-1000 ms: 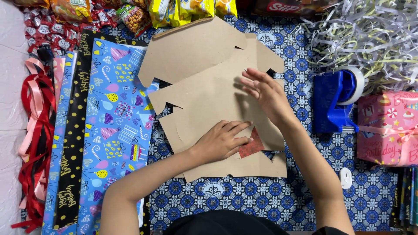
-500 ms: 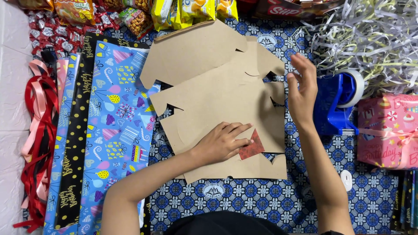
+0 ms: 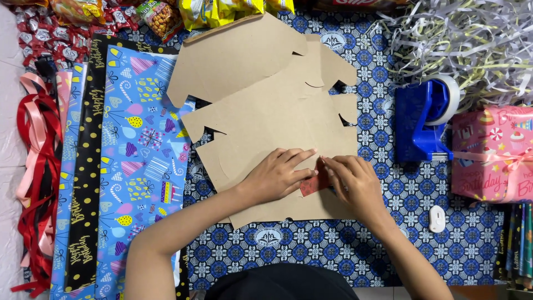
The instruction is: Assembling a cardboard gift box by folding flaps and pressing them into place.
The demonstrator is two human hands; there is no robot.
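Your left hand [image 3: 277,175] lies flat, fingers spread, pressing the brown cardboard [image 3: 266,128]. Your right hand [image 3: 355,186], fingers curled, touches the small red piece [image 3: 313,182] lying between both hands, tilted, nearer your right.

Both forearms are bare from elbow to wrist, with no sleeve showing. The left hand [image 3: 276,176] and the right hand [image 3: 355,186] wear no gloves, rings, watch or bracelets. Below the hands, a dark, plain garment covers the torso.
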